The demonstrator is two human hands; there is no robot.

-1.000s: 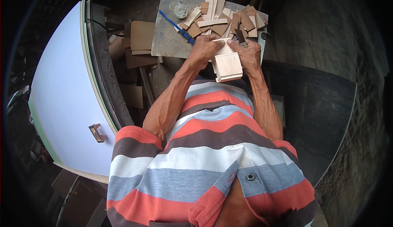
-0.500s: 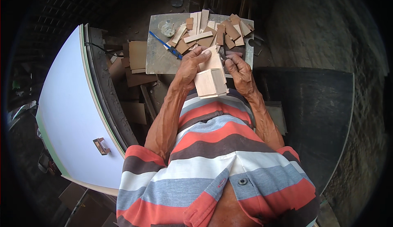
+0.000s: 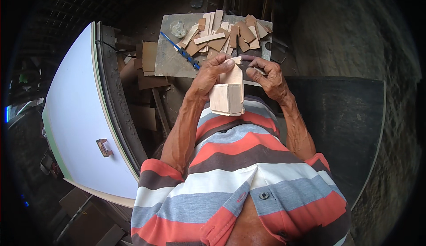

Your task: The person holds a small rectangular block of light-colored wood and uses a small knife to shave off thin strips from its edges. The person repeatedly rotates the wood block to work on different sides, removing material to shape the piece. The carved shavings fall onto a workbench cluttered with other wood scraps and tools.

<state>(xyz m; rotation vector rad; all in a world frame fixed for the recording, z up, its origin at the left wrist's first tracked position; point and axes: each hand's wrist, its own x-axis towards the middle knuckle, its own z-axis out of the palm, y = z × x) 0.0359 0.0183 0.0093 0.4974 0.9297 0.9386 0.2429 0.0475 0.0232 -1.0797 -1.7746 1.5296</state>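
Note:
My left hand point(image 3: 207, 76) is closed around the upper panel of a small pale wooden box point(image 3: 225, 99), thumb on the panel's face. The box has a closed block-like lower part and a taller flat back, and hangs just in front of my shirt. To its right, my right hand point(image 3: 271, 79) is closed with thumb and fingers bent together. It pinches a thin dark tool that reaches toward the top edge of the panel; most of it is hidden, and its kind is unclear.
Beyond my hands stands a grey worktable point(image 3: 168, 62), with a heap of wood offcuts point(image 3: 217, 37) and a blue-handled tool point(image 3: 179, 51). At left leans a large white panel point(image 3: 75, 108) bearing a small handle-like piece point(image 3: 104, 148). A dark board point(image 3: 333, 122) lies at right.
The box has come slightly lower and turned more upright in my left hand. My right hand has shifted right and a little down, away from the panel's side toward its top corner.

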